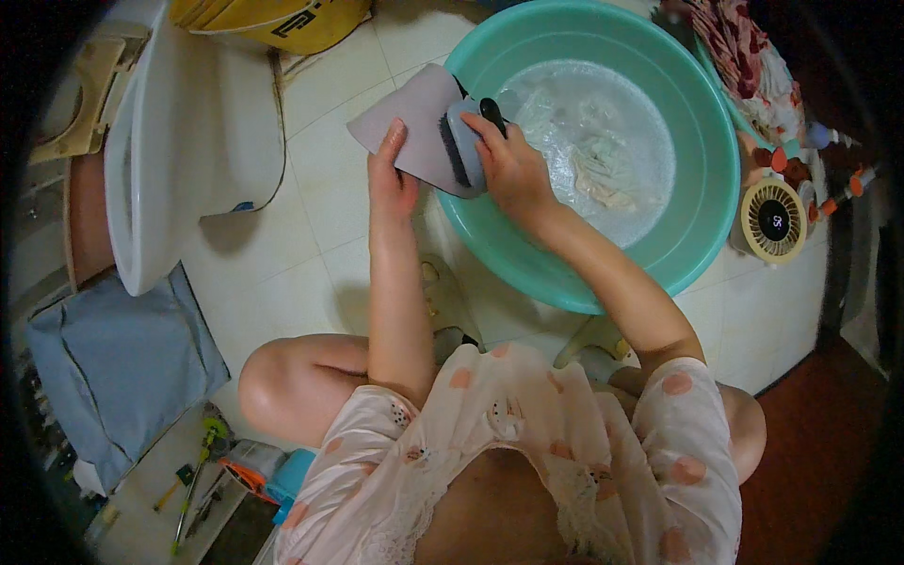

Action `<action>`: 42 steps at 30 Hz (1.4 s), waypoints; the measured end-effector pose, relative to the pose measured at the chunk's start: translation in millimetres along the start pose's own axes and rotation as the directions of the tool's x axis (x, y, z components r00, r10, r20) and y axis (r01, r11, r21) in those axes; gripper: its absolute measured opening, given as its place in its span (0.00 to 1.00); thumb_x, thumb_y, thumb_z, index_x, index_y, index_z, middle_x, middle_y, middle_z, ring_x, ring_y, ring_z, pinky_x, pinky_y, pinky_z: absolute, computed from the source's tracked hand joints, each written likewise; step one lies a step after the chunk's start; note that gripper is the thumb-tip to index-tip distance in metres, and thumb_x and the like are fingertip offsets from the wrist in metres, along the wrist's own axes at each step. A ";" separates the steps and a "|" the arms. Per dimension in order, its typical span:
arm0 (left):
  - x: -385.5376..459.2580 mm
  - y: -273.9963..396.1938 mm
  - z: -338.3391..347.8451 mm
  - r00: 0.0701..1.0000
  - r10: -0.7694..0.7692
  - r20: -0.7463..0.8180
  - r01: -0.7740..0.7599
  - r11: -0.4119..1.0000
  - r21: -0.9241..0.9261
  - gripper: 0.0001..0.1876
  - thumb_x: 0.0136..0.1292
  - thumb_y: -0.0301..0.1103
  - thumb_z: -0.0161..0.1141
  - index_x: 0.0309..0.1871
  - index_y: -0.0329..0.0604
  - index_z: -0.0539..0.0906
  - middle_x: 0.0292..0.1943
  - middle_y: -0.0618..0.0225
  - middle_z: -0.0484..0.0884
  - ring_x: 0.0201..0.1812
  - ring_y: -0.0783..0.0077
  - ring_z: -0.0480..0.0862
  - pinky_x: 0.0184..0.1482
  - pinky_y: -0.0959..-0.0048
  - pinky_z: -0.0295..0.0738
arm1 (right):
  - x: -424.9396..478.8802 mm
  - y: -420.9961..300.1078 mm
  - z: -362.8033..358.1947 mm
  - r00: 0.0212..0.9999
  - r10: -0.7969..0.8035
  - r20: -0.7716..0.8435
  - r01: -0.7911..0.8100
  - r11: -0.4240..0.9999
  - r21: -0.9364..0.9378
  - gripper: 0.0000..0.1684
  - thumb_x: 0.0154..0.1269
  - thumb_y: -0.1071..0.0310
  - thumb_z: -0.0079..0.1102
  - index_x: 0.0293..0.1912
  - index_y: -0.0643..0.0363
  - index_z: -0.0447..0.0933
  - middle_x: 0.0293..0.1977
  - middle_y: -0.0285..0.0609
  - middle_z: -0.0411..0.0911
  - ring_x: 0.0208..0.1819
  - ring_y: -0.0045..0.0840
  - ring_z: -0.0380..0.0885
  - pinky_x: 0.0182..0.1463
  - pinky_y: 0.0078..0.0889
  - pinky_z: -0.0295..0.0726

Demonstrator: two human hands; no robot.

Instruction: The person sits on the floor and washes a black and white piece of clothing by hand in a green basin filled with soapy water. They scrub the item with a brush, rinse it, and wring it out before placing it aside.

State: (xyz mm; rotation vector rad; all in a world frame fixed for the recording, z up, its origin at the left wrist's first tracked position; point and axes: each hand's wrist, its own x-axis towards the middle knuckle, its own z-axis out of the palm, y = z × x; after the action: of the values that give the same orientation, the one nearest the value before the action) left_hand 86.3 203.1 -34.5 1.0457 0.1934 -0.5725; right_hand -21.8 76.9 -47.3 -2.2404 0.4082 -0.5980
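Observation:
My left hand (393, 173) pinches the lower left edge of a pale mauve sheet-like piece (413, 106), thumb on top. It looks like soft material with a dark underside, and I cannot tell exactly what it is. In my right hand (519, 173) is a scrubbing brush (462, 145) with a blue-grey back and dark bristles; the bristles lie against or very near the piece. A black knob or handle end (492, 113) shows by my fingers. Both hands are at the left rim of a green plastic basin (699, 169). Pale cloth (604, 173) lies in the sudsy water inside.
A yellow bucket (311, 28) and a white toilet (191, 120) stand to the left. A small round fan (773, 219) sits right of the basin, near patterned cloth (756, 56). A grey-blue fabric-covered item (127, 374) lies lower left, above a green-headed brush (205, 445).

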 end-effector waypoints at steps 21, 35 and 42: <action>33.6 -23.0 36.3 0.808 0.589 -0.032 -0.428 0.622 0.656 0.16 0.65 0.34 0.45 0.45 0.27 0.73 0.40 0.56 0.78 0.40 0.66 0.76 0.46 0.70 0.69 | 4.2 33.7 1.2 0.990 0.125 0.059 -0.126 0.992 0.002 0.17 0.63 0.68 0.44 0.51 0.43 0.71 0.35 0.55 0.68 0.35 0.50 0.73 0.36 0.46 0.74; 14.0 -6.4 39.9 0.796 0.560 0.231 -0.514 0.422 0.747 0.20 0.64 0.41 0.51 0.45 0.28 0.75 0.40 0.54 0.80 0.39 0.64 0.79 0.43 0.70 0.71 | -8.7 12.2 -13.7 0.978 0.174 0.113 -0.189 0.971 0.147 0.21 0.62 0.73 0.46 0.55 0.46 0.67 0.41 0.50 0.70 0.43 0.46 0.72 0.45 0.40 0.72; 2.5 51.3 62.8 0.988 0.130 0.080 -0.152 0.885 0.441 0.20 0.59 0.40 0.58 0.46 0.30 0.76 0.41 0.57 0.79 0.41 0.66 0.79 0.42 0.70 0.73 | -1.0 -15.8 -56.7 0.991 -0.108 -0.085 0.125 0.962 0.244 0.24 0.61 0.70 0.47 0.58 0.47 0.63 0.39 0.47 0.71 0.36 0.44 0.74 0.39 0.44 0.75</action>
State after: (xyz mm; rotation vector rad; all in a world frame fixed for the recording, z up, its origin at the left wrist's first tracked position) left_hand 108.6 167.3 35.0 1.4783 -0.0644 -0.5196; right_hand -51.4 53.8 -2.0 -2.0160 0.2227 -0.7493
